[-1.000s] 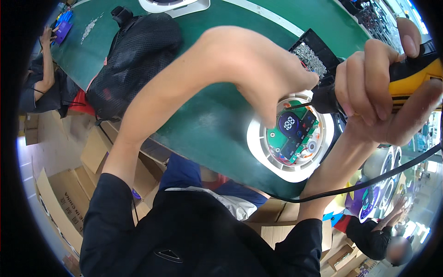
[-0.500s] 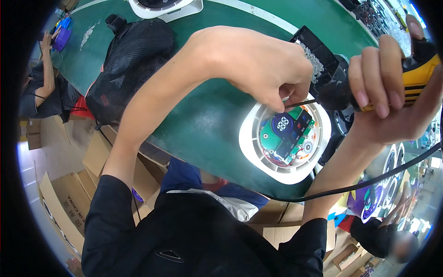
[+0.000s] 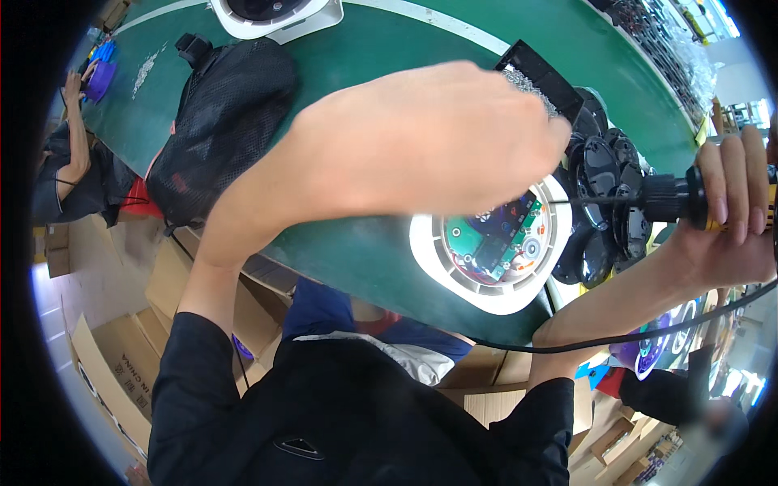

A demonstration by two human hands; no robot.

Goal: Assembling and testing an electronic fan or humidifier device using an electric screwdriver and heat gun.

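Observation:
My right hand (image 3: 733, 202) grips a yellow and black electric screwdriver (image 3: 673, 198). Its long thin bit points left, with the tip over the rim of a white round-cornered plastic housing (image 3: 506, 304). Inside the housing sits a green circuit board (image 3: 463, 235) with a dark display panel, partly covered by my left hand (image 3: 454, 138). That hand is above the housing's far side, back upward and slightly blurred. Its fingers are bent down out of sight, so whatever they hold cannot be seen. Just beyond it lies a black tray (image 3: 559, 85) of small silver screws (image 3: 523, 81).
Several glossy black plastic parts (image 3: 600, 166) are piled right of the housing. A black mesh bag (image 3: 235, 121) lies left on the green table (image 3: 356, 251). The screwdriver's black cable (image 3: 519, 350) crosses my right forearm. Another white housing (image 3: 304, 24) stands at the back. Other people work at both sides.
My right hand and the screwdriver have moved right and down, drawing the bit back from the board. My left hand has turned back-up and come over the board's far part.

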